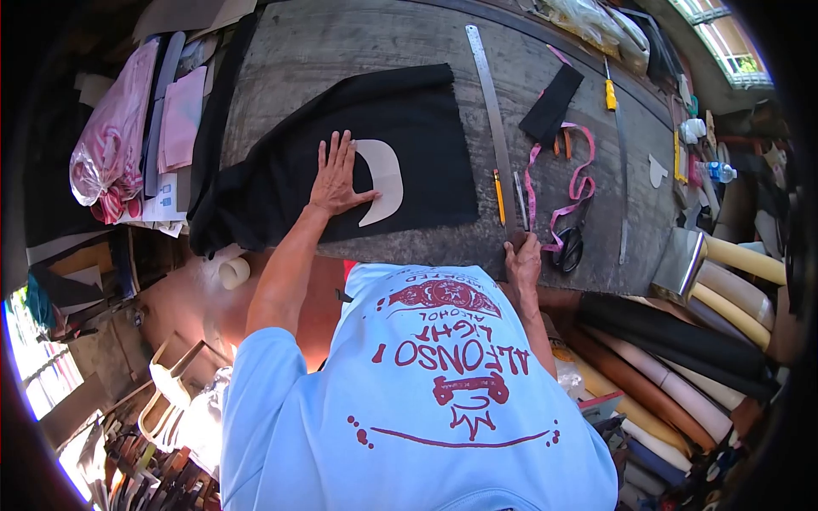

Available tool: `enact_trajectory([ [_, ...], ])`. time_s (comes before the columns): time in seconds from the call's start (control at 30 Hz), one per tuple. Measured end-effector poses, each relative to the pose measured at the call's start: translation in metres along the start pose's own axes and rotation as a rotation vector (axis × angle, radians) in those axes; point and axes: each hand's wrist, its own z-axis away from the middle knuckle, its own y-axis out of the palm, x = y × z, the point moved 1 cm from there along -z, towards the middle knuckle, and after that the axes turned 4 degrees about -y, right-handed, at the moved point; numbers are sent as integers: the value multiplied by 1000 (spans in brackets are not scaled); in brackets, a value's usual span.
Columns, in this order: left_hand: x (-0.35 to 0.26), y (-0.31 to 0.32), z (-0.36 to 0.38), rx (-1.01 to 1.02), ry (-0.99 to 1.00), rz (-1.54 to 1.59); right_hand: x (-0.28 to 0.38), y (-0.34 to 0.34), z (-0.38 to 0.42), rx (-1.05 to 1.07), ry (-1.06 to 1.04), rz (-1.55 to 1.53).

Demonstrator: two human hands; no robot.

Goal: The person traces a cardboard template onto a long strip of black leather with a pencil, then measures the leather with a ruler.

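Left hand (pixel 341 180), fingers spread flat, pins a pale crescent-shaped template (pixel 382 179) on black fabric (pixel 417 136). Right hand (pixel 521 260) rests at the desk's (pixel 341 43) near edge, fingers curled on a small tool; grip unclear. Easing pressure risks the template sliding.

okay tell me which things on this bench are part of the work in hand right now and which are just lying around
In use:
left hand pressing the pale paper pattern flat on the black fabric
right hand at the bench edge, by the thin tool and yellow pencil

Lying about:
steel ruler
pink tape measure
scissors
small black fabric piece
fabric rolls
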Motion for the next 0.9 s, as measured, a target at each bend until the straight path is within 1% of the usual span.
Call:
enact_trajectory([
  [0.07, 1, 4, 2, -46, 18, 58, 1, -6, -6, 88, 31, -22],
  [0.13, 6, 4, 2, -106, 37, 154, -4, -7, -8, 128, 14, 25],
  [0.17, 10, 4, 1, -130, 10, 227, -5, -6, -10, 149, 2, 48],
  [0.23, 20, 9, 1, -174, -42, 371, 7, -17, -9, 140, 89, -81],
  [0.27, 28, 13, 5, -173, -51, 287, 12, -20, -8, 134, 135, -146],
  [0.3, 37, 12, 8, -173, -59, 204, 16, -22, -4, 75, 80, -174],
  [0.37, 52, 15, 14, -124, -65, 48, 26, -27, 16, 45, 51, -257],
  [0.43, 55, 1, 13, -47, -57, -101, 34, -23, 45, 44, 14, -305],
  [0.53, 64, 2, 10, -105, -30, -68, 59, -2, 112, 34, 21, -399],
  [0.6, 73, 4, 8, -119, -32, -46, 92, 8, 160, 74, 150, -547],
  [0.67, 82, 3, 8, -129, -26, -18, 101, 32, 207, 88, 178, -582],
  [0.73, 89, 8, 7, -135, -17, 78, 89, 79, 261, 24, 173, -603],
  [0.77, 92, 11, 7, -135, -13, 127, 101, 81, 275, 113, 210, -636],
  [0.83, 95, 9, 10, -175, 27, 202, 128, 90, 298, 132, 248, -671],
  [0.9, 96, 11, 13, -210, 54, 264, 135, 111, 320, 156, 267, -724],
])
